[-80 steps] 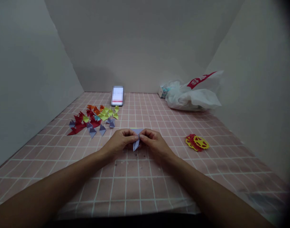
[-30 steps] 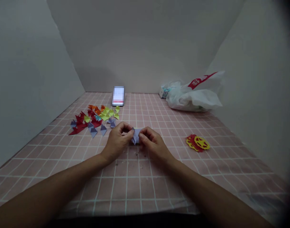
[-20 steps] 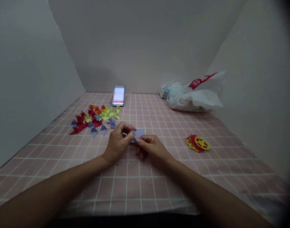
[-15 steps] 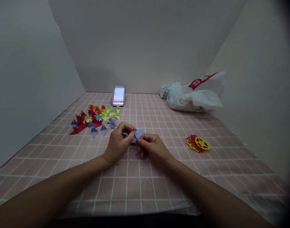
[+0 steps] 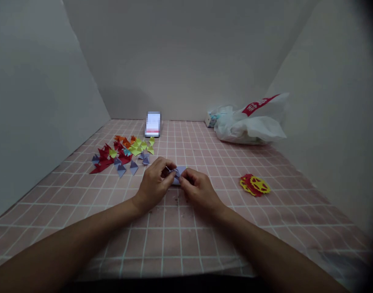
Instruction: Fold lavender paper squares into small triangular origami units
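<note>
Pinching the purple paper (image 5: 181, 169) between the side edges of the table (image 5: 172, 240), the left hand (image 5: 153, 181) and right hand (image 5: 201, 188) are apparently folding; even pressure should be keeping creases crisp.

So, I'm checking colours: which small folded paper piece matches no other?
The small turquoise folded paper piece, alone in its colour among red pieces, orange pieces, yellow-green pieces and lavender pieces.
</note>
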{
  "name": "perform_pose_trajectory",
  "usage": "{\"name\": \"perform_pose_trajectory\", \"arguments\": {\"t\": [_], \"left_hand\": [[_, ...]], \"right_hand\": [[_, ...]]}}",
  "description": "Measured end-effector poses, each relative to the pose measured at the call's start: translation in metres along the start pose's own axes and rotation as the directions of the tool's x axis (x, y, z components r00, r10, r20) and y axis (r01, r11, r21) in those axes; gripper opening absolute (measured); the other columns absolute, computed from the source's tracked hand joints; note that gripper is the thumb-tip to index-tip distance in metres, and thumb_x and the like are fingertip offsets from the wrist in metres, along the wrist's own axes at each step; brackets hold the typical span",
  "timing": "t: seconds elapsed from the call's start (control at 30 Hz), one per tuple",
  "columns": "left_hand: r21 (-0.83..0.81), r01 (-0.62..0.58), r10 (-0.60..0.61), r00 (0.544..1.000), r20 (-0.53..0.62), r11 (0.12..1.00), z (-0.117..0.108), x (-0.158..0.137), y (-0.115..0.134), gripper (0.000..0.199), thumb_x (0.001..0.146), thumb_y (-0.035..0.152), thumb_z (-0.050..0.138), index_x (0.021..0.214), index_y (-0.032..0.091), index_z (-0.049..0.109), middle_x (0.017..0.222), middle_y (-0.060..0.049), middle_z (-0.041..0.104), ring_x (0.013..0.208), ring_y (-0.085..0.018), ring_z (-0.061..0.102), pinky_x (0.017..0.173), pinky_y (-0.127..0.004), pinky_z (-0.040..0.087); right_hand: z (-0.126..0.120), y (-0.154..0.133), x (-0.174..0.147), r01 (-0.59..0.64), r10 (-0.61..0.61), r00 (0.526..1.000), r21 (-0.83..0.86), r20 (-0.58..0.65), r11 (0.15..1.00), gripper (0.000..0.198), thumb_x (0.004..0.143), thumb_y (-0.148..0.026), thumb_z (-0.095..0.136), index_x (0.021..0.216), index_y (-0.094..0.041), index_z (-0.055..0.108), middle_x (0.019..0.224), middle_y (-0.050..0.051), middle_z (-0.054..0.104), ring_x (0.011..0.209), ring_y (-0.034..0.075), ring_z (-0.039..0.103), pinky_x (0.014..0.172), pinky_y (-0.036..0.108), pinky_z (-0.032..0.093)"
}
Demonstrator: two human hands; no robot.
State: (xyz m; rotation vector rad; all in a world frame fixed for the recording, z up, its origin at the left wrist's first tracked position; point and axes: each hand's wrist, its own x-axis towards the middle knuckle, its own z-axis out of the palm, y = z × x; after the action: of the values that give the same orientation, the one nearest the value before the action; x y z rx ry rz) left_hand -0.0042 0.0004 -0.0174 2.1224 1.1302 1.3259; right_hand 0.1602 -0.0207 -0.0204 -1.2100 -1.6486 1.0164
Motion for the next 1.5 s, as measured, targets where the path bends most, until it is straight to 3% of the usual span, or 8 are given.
{"name": "perform_pose_trajectory", "arguments": {"t": [0.17,0.37,0.43,0.5,0.6,0.87,1.13,1.5], "left_hand": [[-0.009,0.015,-0.014,1.000,0.025,1.000,-0.005,0.002,0.005,0.004,0.086,0.014,0.060,0.087,0.017,0.060,0.083,-0.002,0.059,0.076,-0.015,0.057,0.070,-0.029,0.045],[-0.275,0.331,-0.312,0.944,0.110,0.903,-0.017,0.017,0.000,0.022,0.092,0.034,0.053,0.092,0.017,0.068,0.092,-0.004,0.066,0.084,-0.018,0.060,0.076,-0.031,0.047],[-0.351,0.444,-0.381,0.894,0.236,0.824,-0.017,0.019,-0.005,0.020,0.086,0.035,0.061,0.090,0.018,0.070,0.091,-0.004,0.067,0.081,-0.017,0.060,0.072,-0.029,0.047],[-0.429,0.604,-0.453,0.793,0.407,0.672,-0.014,0.018,-0.009,0.021,0.081,0.038,0.067,0.086,0.018,0.069,0.079,-0.002,0.064,0.069,-0.014,0.057,0.063,-0.026,0.045],[-0.495,0.699,-0.511,0.715,0.478,0.515,-0.010,0.015,-0.009,0.024,0.074,0.039,0.075,0.078,0.017,0.066,0.070,0.002,0.059,0.060,-0.010,0.053,0.059,-0.022,0.043],[-0.558,0.709,-0.507,0.702,0.500,0.432,-0.007,0.014,-0.004,0.027,0.066,0.036,0.083,0.075,0.016,0.066,0.068,0.002,0.061,0.055,-0.008,0.053,0.055,-0.020,0.043],[-0.591,0.715,-0.499,0.692,0.522,0.374,-0.003,0.010,0.000,0.026,0.069,0.033,0.083,0.080,0.016,0.067,0.073,0.001,0.064,0.059,-0.007,0.055,0.060,-0.022,0.047],[-0.578,0.668,-0.497,0.741,0.452,0.469,-0.002,0.009,0.000,0.026,0.070,0.033,0.081,0.080,0.017,0.064,0.073,0.002,0.063,0.058,-0.009,0.056,0.059,-0.023,0.047]], "right_hand": [[-0.002,0.000,0.003,0.047,-0.047,0.999,-0.054,-0.002,0.997,0.020,0.084,-0.024,0.053,0.066,-0.021,0.047,0.061,-0.003,0.047,0.057,0.012,0.044,0.052,0.025,0.033],[-0.014,-0.006,0.009,-0.147,0.110,0.964,0.141,0.243,0.979,0.014,0.082,-0.025,0.051,0.069,-0.021,0.048,0.056,-0.005,0.051,0.046,0.011,0.049,0.047,0.024,0.039],[-0.020,-0.008,0.011,-0.143,0.085,0.958,0.197,0.274,0.970,0.014,0.080,-0.026,0.054,0.069,-0.020,0.050,0.057,-0.004,0.053,0.049,0.011,0.051,0.049,0.024,0.041],[-0.024,-0.008,0.014,-0.145,0.073,0.959,0.256,0.273,0.956,0.016,0.081,-0.029,0.057,0.068,-0.020,0.051,0.058,-0.004,0.054,0.050,0.010,0.051,0.050,0.024,0.043],[-0.028,-0.004,0.017,-0.151,0.072,0.968,0.328,0.240,0.932,0.019,0.079,-0.031,0.061,0.067,-0.020,0.053,0.058,-0.004,0.055,0.048,0.009,0.052,0.050,0.023,0.044],[-0.030,0.004,0.022,-0.182,0.087,0.967,0.407,0.240,0.895,0.024,0.079,-0.037,0.067,0.069,-0.019,0.054,0.057,-0.004,0.059,0.047,0.009,0.054,0.049,0.022,0.045],[-0.029,0.013,0.024,-0.209,0.110,0.966,0.451,0.236,0.868,0.026,0.080,-0.039,0.068,0.073,-0.019,0.054,0.057,-0.004,0.061,0.047,0.009,0.056,0.051,0.023,0.046],[-0.028,0.013,0.022,-0.227,0.118,0.961,0.471,0.249,0.853,0.025,0.081,-0.038,0.068,0.073,-0.020,0.053,0.057,-0.004,0.061,0.048,0.010,0.056,0.052,0.024,0.045]]}}
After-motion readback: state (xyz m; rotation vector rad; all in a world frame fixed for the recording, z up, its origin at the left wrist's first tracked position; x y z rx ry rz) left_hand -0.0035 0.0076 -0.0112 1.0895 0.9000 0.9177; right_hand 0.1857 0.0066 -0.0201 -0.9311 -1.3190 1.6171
